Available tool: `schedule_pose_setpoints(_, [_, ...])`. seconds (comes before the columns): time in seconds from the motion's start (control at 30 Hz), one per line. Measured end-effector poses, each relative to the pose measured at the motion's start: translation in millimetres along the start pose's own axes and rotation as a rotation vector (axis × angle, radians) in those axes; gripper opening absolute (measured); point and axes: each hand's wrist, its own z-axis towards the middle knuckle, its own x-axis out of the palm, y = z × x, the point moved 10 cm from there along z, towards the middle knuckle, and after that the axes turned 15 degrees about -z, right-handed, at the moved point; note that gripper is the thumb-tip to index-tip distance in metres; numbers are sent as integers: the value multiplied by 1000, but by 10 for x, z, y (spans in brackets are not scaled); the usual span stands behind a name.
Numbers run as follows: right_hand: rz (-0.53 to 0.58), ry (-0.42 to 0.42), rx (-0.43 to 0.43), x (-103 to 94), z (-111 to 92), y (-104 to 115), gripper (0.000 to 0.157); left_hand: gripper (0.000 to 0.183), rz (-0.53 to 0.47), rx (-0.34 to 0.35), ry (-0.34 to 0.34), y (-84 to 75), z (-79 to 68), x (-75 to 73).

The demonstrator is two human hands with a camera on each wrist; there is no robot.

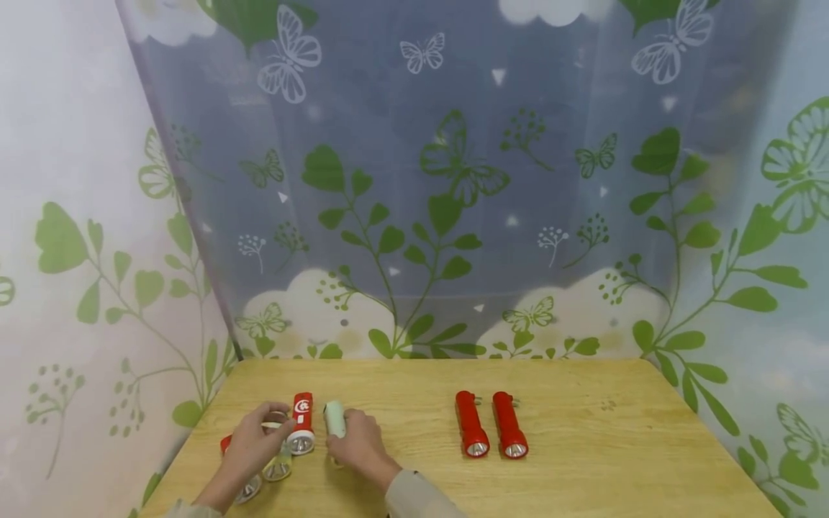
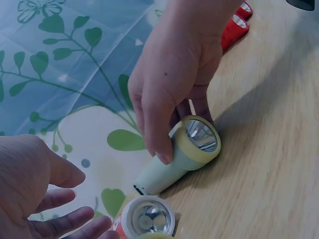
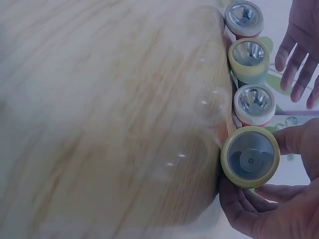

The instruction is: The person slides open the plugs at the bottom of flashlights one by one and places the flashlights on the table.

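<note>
My right hand pinches a pale green flashlight between thumb and fingers. In the left wrist view, this flashlight lies slanted, its yellow-rimmed lens facing the near side. Just left of it is a red flashlight with a white head. My left hand hovers over the row with relaxed, spread fingers and nothing in them. Partly hidden below it are another pale green flashlight and a second red one with a white head. The right wrist view has all four lenses lined up, the gripped flashlight at one end.
Two all-red flashlights lie side by side, right of centre on the wooden table. Patterned cloth with leaves and butterflies hangs behind the table and along both sides.
</note>
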Motion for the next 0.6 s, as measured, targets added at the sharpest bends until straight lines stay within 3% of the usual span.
schedule_pose_setpoints(0.23, [4,-39,16,-144,3,-132,45,34,-54,36,14,-119,36,113])
schedule_pose_setpoints(0.47, [85,-27,3,-255,-42,-224,54,33,-74,31,31,-198,44,245])
schedule_pose_setpoints(0.6, [127,-26,-6,-345,-51,-288,55,31,-57,64,31,-279,83,337])
